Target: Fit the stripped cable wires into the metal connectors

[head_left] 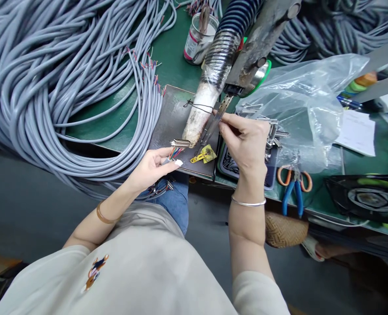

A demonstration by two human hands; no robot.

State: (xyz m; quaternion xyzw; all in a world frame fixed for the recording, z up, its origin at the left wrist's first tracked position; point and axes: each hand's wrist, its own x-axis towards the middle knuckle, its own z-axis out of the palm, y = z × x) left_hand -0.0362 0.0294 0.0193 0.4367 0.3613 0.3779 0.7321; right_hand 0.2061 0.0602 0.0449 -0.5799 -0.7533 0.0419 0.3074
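- Grey cable coils (59,74) heaped left of the dark work plate (172,118)
- Right hand (246,142) over the plate's right edge, fingers pinching a soldering iron (213,127)
- Left hand (153,168) at the plate's near edge, fingers gripping the connector (181,143) with coloured wires

A metal multi-pin connector (181,143) with coloured wires lies level, just beside slim tweezers (213,124).

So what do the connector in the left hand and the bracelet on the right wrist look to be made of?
Connector: pale, dull grey shell, probably metal, held by the left hand above coloured wires. Bracelet: thin, bright, reflective band, likely silver-toned metal.
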